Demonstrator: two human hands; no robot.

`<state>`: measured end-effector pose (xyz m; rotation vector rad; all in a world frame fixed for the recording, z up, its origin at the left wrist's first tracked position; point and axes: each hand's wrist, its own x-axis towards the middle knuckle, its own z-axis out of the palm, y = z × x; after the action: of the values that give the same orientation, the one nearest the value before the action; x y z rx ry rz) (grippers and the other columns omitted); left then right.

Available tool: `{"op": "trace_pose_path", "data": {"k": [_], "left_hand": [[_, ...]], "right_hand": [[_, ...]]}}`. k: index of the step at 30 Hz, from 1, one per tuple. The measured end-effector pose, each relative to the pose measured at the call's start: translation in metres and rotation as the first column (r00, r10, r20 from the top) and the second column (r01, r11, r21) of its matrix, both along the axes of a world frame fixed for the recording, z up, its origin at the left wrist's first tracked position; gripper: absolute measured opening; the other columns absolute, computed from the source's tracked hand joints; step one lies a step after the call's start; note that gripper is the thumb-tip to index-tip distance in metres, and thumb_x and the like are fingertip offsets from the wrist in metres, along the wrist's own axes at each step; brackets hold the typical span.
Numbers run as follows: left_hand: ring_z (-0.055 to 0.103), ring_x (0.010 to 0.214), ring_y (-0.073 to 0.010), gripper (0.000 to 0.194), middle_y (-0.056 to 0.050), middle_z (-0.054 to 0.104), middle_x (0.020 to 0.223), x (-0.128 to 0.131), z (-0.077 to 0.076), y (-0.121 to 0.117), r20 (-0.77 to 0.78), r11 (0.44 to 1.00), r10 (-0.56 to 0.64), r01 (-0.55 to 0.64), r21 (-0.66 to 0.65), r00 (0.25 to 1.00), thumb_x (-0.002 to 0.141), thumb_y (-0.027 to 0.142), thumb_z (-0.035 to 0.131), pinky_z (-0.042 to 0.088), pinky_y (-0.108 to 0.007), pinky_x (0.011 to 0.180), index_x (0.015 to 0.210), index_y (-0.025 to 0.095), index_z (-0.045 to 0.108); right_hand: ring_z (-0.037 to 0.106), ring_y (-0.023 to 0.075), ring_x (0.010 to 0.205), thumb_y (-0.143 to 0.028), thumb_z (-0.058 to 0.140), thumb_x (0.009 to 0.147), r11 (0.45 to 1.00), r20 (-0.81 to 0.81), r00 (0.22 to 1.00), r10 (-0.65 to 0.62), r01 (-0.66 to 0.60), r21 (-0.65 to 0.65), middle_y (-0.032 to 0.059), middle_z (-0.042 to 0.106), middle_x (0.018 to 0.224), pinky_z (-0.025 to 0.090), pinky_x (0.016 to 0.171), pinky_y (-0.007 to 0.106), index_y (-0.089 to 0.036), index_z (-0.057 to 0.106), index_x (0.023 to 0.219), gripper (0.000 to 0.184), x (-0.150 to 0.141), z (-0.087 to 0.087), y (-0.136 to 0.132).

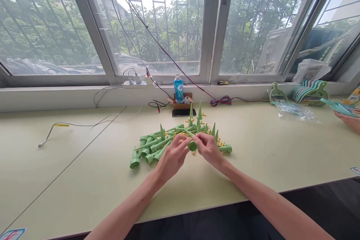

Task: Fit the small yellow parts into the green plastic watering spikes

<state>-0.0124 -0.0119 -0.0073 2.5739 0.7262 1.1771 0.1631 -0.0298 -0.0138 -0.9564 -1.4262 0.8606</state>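
A green plastic watering spike (192, 146) is between my two hands, its round open end facing me and its tip pointing away. My left hand (176, 153) is closed, fingertips on the left side of the spike's collar. On the other side my right hand (209, 150) pinches the same spike; whether a small yellow part is also between the fingers is hidden. More green spikes (151, 144) lie in a heap to the left and behind. Several stand upright, among them a spike with yellow valves (199, 114). Loose yellow valves (222, 144) are scattered around the heap.
Behind the heap are a black phone (183, 113), a small cardboard box (189, 105) and a blue bottle (178, 89). Cables (222, 100) run along the sill and table. At right, another person's hand (348, 120) holds a light-blue item near green dustpan-like pieces (312, 93).
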Motion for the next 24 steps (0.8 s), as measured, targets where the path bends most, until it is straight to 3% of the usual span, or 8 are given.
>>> {"op": "trace_pose_path", "data": {"k": [5, 9, 11, 14, 16, 18, 21, 24], "left_hand": [[0.058, 0.066, -0.009, 0.023, -0.006, 0.054, 0.109, 0.008, 0.004, -0.003, 0.084, 0.976, 0.097, -0.079, -0.203, 0.992, 0.093, 0.02, 0.048, 0.05, -0.022, 0.057, 0.112, 0.025, 0.059], [0.057, 0.061, -0.0097, 0.016, -0.006, 0.056, 0.103, 0.012, 0.01, -0.005, 0.198, 0.895, 0.193, -0.09, -0.436, 0.961, 0.09, 0.032, 0.055, 0.048, -0.021, 0.046, 0.101, 0.021, 0.056], [0.054, 0.056, -0.0094, 0.023, -0.004, 0.056, 0.094, 0.012, 0.013, -0.004, 0.252, 0.798, 0.207, -0.014, -0.603, 0.945, 0.089, 0.041, 0.055, 0.046, -0.021, 0.04, 0.094, 0.019, 0.055], [0.053, 0.054, -0.0091, 0.036, -0.001, 0.051, 0.081, 0.011, 0.017, -0.002, 0.333, 0.568, 0.196, 0.169, -0.805, 0.922, 0.086, 0.052, 0.058, 0.045, -0.021, 0.039, 0.084, 0.017, 0.054], [0.055, 0.057, -0.0094, 0.039, 0.001, 0.047, 0.078, 0.01, 0.018, -0.001, 0.386, 0.416, 0.172, 0.288, -0.863, 0.907, 0.083, 0.054, 0.062, 0.046, -0.021, 0.041, 0.082, 0.016, 0.053], [0.056, 0.06, -0.01, 0.04, 0.002, 0.043, 0.077, 0.009, 0.019, -0.001, 0.427, 0.3, 0.13, 0.374, -0.877, 0.895, 0.081, 0.054, 0.065, 0.046, -0.02, 0.043, 0.081, 0.016, 0.053], [0.057, 0.064, -0.011, 0.039, 0.001, 0.043, 0.078, 0.008, 0.018, -0.001, 0.468, 0.212, 0.069, 0.445, -0.87, 0.881, 0.082, 0.052, 0.067, 0.047, -0.021, 0.045, 0.083, 0.015, 0.054], [0.058, 0.065, -0.0106, 0.035, 0.0, 0.045, 0.081, 0.006, 0.018, -0.001, 0.497, 0.19, 0.046, 0.481, -0.856, 0.867, 0.082, 0.048, 0.068, 0.048, -0.021, 0.047, 0.09, 0.015, 0.057]], "right_hand": [[0.034, 0.0085, 0.044, -0.051, 0.055, 0.091, 0.999, -0.024, 0.999, -0.039, 0.039, 0.02, -0.0063, 0.038, 0.053, 0.028, 0.041, 0.022, -0.019, 0.053, 0.074, 0.036, -0.002, -0.001, 0.001], [0.032, 0.0089, 0.047, -0.052, 0.054, 0.092, 0.997, -0.024, 0.998, -0.064, 0.065, 0.046, -0.0054, 0.039, 0.057, 0.027, 0.042, 0.023, -0.02, 0.052, 0.077, 0.036, -0.002, 0.0, 0.0], [0.03, 0.0091, 0.048, -0.051, 0.053, 0.092, 0.995, -0.017, 0.997, -0.072, 0.073, 0.068, -0.0052, 0.038, 0.059, 0.026, 0.043, 0.023, -0.02, 0.052, 0.077, 0.035, -0.001, 0.001, 0.0], [0.028, 0.0093, 0.048, -0.051, 0.052, 0.093, 0.993, 0.008, 0.997, -0.073, 0.072, 0.091, -0.0054, 0.035, 0.06, 0.024, 0.043, 0.024, -0.02, 0.052, 0.078, 0.035, -0.001, 0.001, -0.001], [0.028, 0.0093, 0.048, -0.052, 0.051, 0.093, 0.993, 0.03, 0.997, -0.071, 0.067, 0.1, -0.0053, 0.036, 0.06, 0.024, 0.044, 0.025, -0.02, 0.052, 0.079, 0.035, -0.001, 0.001, -0.002], [0.029, 0.0092, 0.048, -0.052, 0.05, 0.094, 0.992, 0.048, 0.997, -0.066, 0.061, 0.112, -0.005, 0.037, 0.061, 0.025, 0.045, 0.025, -0.02, 0.052, 0.079, 0.035, -0.001, 0.001, -0.002], [0.031, 0.009, 0.049, -0.049, 0.05, 0.095, 0.991, 0.064, 0.997, -0.05, 0.042, 0.127, -0.005, 0.037, 0.061, 0.026, 0.045, 0.024, -0.02, 0.051, 0.079, 0.033, -0.001, 0.001, -0.003], [0.03, 0.0089, 0.049, -0.046, 0.049, 0.096, 0.988, 0.09, 0.995, -0.045, 0.031, 0.15, -0.0049, 0.037, 0.062, 0.025, 0.046, 0.024, -0.02, 0.052, 0.079, 0.031, -0.001, 0.002, -0.004]]}}
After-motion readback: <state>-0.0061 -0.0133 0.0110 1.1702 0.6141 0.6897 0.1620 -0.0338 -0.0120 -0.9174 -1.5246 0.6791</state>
